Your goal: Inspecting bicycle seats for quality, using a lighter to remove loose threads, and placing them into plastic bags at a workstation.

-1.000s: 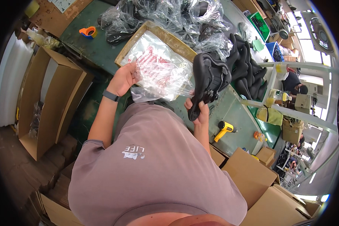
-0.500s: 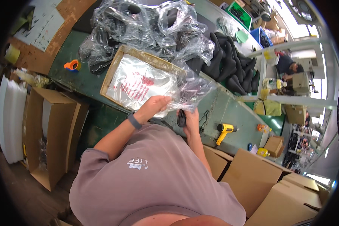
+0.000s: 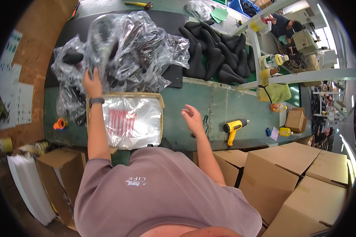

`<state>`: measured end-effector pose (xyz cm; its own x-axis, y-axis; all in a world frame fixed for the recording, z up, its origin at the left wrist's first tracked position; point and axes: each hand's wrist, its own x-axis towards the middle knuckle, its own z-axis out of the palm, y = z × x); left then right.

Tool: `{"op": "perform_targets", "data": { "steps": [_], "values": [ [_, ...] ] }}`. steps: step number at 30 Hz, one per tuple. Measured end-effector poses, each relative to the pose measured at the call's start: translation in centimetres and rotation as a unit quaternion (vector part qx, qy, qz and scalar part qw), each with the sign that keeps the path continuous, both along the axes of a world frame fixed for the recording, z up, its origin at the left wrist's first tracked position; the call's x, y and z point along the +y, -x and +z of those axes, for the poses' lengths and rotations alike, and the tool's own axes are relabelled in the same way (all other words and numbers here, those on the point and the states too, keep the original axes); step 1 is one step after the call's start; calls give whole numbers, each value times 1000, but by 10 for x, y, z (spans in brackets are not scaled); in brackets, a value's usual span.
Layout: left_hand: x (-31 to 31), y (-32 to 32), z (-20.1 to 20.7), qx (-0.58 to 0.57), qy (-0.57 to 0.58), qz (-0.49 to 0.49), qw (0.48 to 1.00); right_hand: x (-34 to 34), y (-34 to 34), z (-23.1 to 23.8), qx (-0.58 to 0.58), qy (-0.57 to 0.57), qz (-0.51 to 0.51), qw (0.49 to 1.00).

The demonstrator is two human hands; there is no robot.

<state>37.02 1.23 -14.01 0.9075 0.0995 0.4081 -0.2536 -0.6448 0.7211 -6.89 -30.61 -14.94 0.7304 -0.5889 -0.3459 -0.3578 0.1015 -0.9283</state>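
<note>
My left hand [image 3: 92, 83], a dark band at its wrist, reaches over the open cardboard tray to the near edge of the bagged pile. Its fingers close on a clear plastic bag [image 3: 100, 59]; what lies inside at that spot is hard to make out. Black padded pieces shaped like bicycle saddles [image 3: 72, 57] show through the crumpled plastic. The shallow cardboard tray [image 3: 162, 103] holds flat clear bags [image 3: 146, 122] with red print. Over the green bench, right of the tray, my right hand [image 3: 192, 118] is open, fingers apart, holding nothing.
Bare black saddles [image 3: 218, 55] lie heaped at the back. A yellow heat gun [image 3: 234, 127] lies on the right, an orange tape roll [image 3: 59, 124] on the left, a hammer [image 3: 139, 4] far back. Cardboard boxes [image 3: 271, 177] stand at the near right. A co-worker [image 3: 283, 27] sits beyond.
The bagged black piece between my hands has left them. My left hand has moved to the pile; my right hand has opened. My view has turned, and the tray now sits squarely before me.
</note>
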Motion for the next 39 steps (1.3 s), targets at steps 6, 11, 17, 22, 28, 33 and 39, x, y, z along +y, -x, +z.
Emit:
{"op": "perform_targets", "data": {
  "steps": [6,11,17,22,28,33,39],
  "values": [
    [6,56,-32,126,87,-64,986,-175,-63,-100,115,214,-35,969],
    [-9,135,-16,54,-23,-107,993,-299,-231,-118,151,375,-74,912],
    [-26,223,6,151,-25,-208,966,-273,-315,-98,328,336,-116,876],
    [-52,257,4,287,33,-323,901,-224,-254,-15,175,540,41,822],
    [-68,254,15,114,-62,-501,855,-136,-46,79,-169,55,-249,952],
    [-79,271,62,49,49,-529,846,-5,104,100,-147,-283,1,948],
    [-80,352,138,-165,91,-682,707,126,120,79,-325,-670,57,665]
  ]
}}
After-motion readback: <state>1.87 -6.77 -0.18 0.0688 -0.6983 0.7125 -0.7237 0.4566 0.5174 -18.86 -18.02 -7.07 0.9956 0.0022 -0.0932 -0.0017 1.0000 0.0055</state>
